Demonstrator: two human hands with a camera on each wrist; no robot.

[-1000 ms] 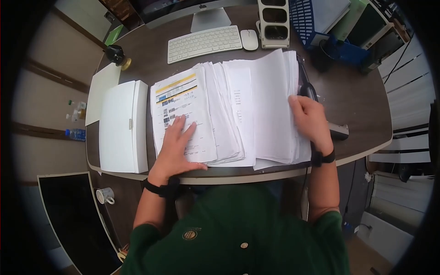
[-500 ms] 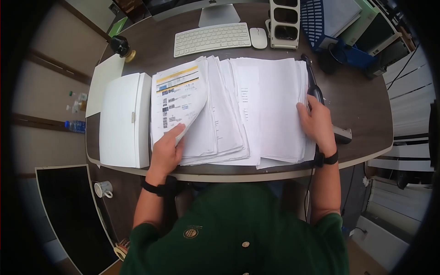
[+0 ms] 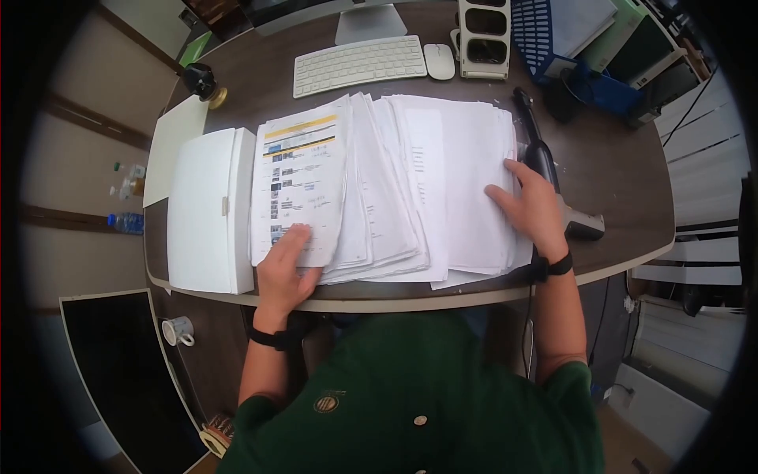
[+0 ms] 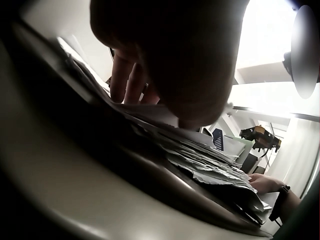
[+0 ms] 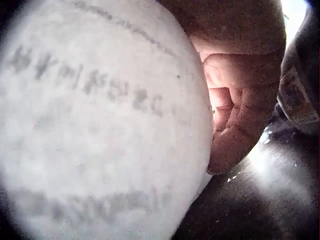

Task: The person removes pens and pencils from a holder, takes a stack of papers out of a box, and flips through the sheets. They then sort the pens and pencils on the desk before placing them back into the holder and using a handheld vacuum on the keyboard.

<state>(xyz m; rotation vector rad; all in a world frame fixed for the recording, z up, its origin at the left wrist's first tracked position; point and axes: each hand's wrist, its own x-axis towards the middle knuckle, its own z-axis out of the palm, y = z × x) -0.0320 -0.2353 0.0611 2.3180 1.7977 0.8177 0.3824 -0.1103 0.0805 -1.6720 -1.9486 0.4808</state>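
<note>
White papers lie spread across the desk in overlapping piles. My left hand (image 3: 286, 272) rests at the bottom of a printed sheet with yellow bands (image 3: 300, 182), its fingertips on the page and its thumb by the lower edge. In the left wrist view, the fingers (image 4: 122, 82) touch the top of the pile (image 4: 215, 167). At the right, my right hand (image 3: 537, 207) holds the edge of the right-hand papers (image 3: 478, 182), thumb on top. In the right wrist view, its fingers (image 5: 232, 110) curl beside a white sheet (image 5: 105, 120); their tips are partly hidden.
A white box file (image 3: 201, 213) stands left of the papers. Behind them are a keyboard (image 3: 359, 66), a mouse (image 3: 439, 62) and a white holder (image 3: 485, 39). A black-and-grey handheld device (image 3: 541, 162) lies to the right, near a blue basket (image 3: 612, 93).
The printed sheet's lifted right side has come down flatter, with my left hand at its lower part. My right thumb has moved from the edge of the papers onto their top.
</note>
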